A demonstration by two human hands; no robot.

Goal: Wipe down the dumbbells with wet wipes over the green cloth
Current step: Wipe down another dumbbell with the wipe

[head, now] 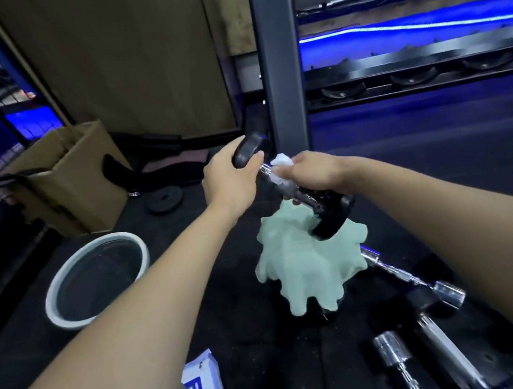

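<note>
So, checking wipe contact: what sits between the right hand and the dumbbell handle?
Head view: a white wet wipe, bunched under the right hand against the dumbbell handle.

Dumbbell (294,185) with matt black rubbery heads and a shiny chrome handle; soft, crumpled green cloth (306,263) beneath. White wipe (281,160) — thin, bunched. Glossy chrome bars (394,270) on matt dark floor (250,313). Brown cardboard box (78,179).

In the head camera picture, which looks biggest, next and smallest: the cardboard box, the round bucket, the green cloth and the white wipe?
1. cardboard box
2. round bucket and green cloth look about alike; the cloth is crumpled, so I won't rank them.
3. white wipe, smallest, though the right hand hides part of it.
</note>
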